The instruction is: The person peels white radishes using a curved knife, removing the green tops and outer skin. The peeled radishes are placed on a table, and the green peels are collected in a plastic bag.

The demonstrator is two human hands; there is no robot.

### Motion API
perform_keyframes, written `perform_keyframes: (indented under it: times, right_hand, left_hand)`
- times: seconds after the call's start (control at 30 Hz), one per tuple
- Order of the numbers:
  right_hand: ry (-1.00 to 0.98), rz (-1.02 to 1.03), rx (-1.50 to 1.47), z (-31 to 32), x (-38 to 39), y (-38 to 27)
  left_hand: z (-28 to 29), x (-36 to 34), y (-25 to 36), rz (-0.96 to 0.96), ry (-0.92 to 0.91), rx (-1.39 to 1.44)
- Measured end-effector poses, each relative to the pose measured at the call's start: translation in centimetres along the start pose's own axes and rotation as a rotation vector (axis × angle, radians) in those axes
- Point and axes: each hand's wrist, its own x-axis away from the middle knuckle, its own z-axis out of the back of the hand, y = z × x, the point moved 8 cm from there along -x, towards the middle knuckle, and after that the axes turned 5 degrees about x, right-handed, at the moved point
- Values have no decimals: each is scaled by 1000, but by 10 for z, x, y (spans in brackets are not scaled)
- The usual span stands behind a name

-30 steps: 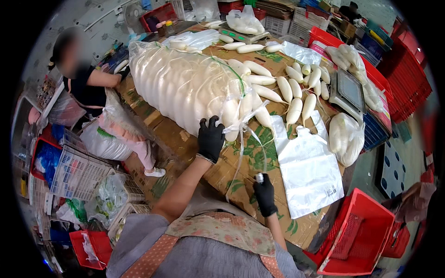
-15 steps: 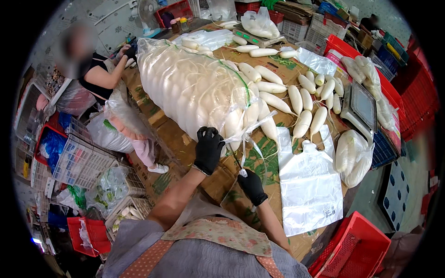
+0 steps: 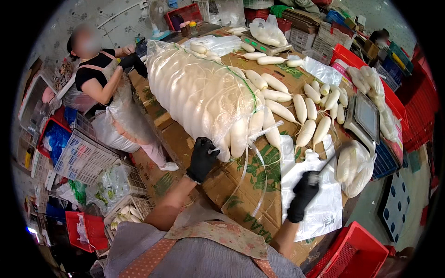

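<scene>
A large clear plastic bag packed with white radishes [image 3: 194, 88] lies across the cardboard-covered table, a green string along its top. My left hand [image 3: 203, 160], in a black glove, is closed at the bag's near lower corner, pinching the plastic edge. From the bag's mouth a loose clear plastic strip [image 3: 264, 173] trails down over the cardboard. My right hand [image 3: 303, 192], also gloved in black, is closed around a thin dark knife [image 3: 329, 164], blurred by motion. It is over the stack of white carrier bags [image 3: 320, 213], its blade pointing toward the far right.
Loose white radishes [image 3: 306, 133] lie right of the big bag. A bagged bundle of radishes [image 3: 354, 162] sits beside a scale [image 3: 364, 113]; another scale [image 3: 262, 45] stands farther back. A red crate [image 3: 354, 252] is at the lower right. A co-worker [image 3: 99, 76] stands at the left.
My right hand has swung right with the knife, away from the bag's mouth to above the carrier bags. The plastic strip now hangs loose. My left hand stays at the bag's corner.
</scene>
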Motion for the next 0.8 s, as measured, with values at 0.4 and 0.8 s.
perform_keyframes:
  times: [0.4,0.8]
  right_hand:
    - [-730,-81,709,-129,52,78]
    - [-808,343,534,-210,17,39]
  left_hand:
    - [-7,-48,37,-138,134,-372]
    - [18,-21,70,-338,59,-157]
